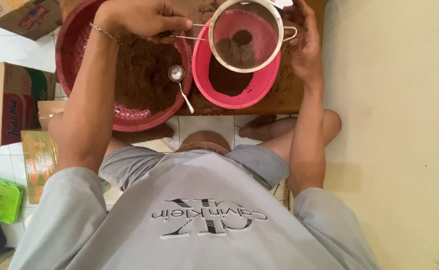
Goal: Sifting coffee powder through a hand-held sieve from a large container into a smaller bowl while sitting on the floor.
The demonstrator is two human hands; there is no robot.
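My left hand pinches the wire handle of the round metal sieve, holding it over the pink bowl. My right hand cups the sieve's far rim at three o'clock, fingers loosely curled. A clump of brown powder sits in the mesh. At nine o'clock of the bowl, a metal spoon lies in the red woven basket of powder, on the wooden counter.
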